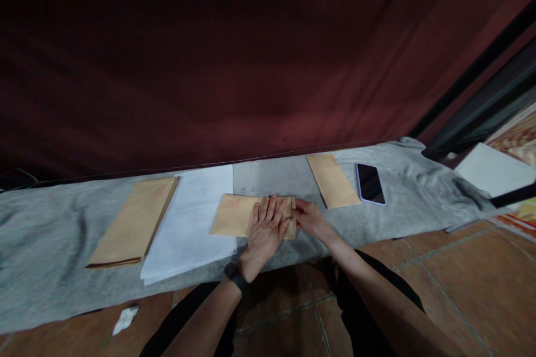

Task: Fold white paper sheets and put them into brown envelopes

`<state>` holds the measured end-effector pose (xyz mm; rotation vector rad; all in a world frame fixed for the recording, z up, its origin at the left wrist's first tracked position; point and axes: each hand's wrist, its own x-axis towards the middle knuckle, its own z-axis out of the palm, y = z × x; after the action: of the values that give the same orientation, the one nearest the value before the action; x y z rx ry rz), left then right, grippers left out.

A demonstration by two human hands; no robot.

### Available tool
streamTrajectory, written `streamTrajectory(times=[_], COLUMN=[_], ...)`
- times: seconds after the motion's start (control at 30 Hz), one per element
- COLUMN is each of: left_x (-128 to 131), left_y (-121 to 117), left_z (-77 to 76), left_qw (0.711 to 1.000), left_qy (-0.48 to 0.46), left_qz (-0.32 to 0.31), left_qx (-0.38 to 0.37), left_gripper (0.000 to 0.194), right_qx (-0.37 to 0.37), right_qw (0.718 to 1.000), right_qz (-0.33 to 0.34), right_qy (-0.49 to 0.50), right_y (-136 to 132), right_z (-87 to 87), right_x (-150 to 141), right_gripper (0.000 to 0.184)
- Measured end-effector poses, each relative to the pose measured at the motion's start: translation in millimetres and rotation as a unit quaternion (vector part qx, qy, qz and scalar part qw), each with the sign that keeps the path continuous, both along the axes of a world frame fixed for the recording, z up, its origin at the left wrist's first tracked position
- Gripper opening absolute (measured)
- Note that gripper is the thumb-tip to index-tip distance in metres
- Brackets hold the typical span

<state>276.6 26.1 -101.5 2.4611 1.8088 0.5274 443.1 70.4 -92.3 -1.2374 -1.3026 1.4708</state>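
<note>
A brown paper envelope [234, 217] with small red print lies in front of me, its left part over the edge of the white sheets [188, 217]. My left hand [267, 228], with a dark watch on the wrist, presses flat on the envelope, fingers stretched out. At the envelope's right end, my right hand [307, 216] has its fingers closed on the flap edge; the fingertips are partly hidden. To the right of it lies a single brown envelope [333, 181]. A thick stack of brown envelopes [134, 220] is on the far left.
A phone [371, 184] with a pale purple case lies on the grey cloth [402, 201] at the right. Behind the cloth hangs a dark red curtain [259, 89]. A crumpled white tissue [124, 319] lies on the tiled floor [456, 284], and a white box-like thing [496, 170] stands far right.
</note>
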Motion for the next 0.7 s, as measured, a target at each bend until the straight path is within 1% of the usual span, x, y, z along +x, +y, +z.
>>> streamTrajectory(times=[0.03, 0.1, 0.2, 0.27, 0.33, 0.4, 0.47, 0.53, 0.6, 0.7], left_x=[0, 0, 1, 2, 2, 0, -3, -9, -15, -26], left_y=[0, 0, -1, -1, 0, 1, 3, 3, 3, 3], left_z=[0.1, 0.7, 1.1, -0.1, -2.7, -6.1, -8.8, -9.5, -8.4, -6.2], left_qw=[1.000, 1.000, 1.000, 1.000, 0.999, 0.999, 0.998, 0.998, 0.997, 0.999], left_qy=[0.003, 0.008, 0.017, 0.024, 0.030, 0.035, 0.037, 0.037, 0.036, 0.034], left_qz=[-0.001, -0.005, -0.012, -0.013, -0.015, -0.021, -0.031, -0.040, -0.042, -0.019], left_qx=[-0.003, -0.010, -0.015, -0.013, -0.014, -0.020, -0.031, -0.042, -0.044, -0.034], left_gripper=[0.058, 0.057, 0.055, 0.054, 0.054, 0.056, 0.060, 0.063, 0.064, 0.063], right_qx=[0.007, 0.043, 0.107, 0.156, 0.213, 0.262, 0.305, 0.318, 0.320, 0.338], right_qw=[1.000, 0.994, 0.968, 0.950, 0.935, 0.921, 0.892, 0.869, 0.852, 0.827], right_qz=[0.002, -0.003, -0.036, -0.047, -0.019, 0.034, 0.079, 0.097, 0.101, 0.106], right_qy=[-0.022, -0.102, -0.224, -0.266, -0.283, -0.287, -0.323, -0.366, -0.402, -0.437], right_y=[0, 0, -1, -4, -10, -20, -30, -39, -45, -48], right_z=[-0.2, -0.2, 1.9, 4.4, 6.2, 5.5, 1.8, -4.2, -10.9, -18.9], right_x=[3, 8, 12, 8, -2, -16, -28, -35, -36, -30], right_gripper=[0.013, 0.016, 0.022, 0.030, 0.037, 0.044, 0.050, 0.055, 0.058, 0.058])
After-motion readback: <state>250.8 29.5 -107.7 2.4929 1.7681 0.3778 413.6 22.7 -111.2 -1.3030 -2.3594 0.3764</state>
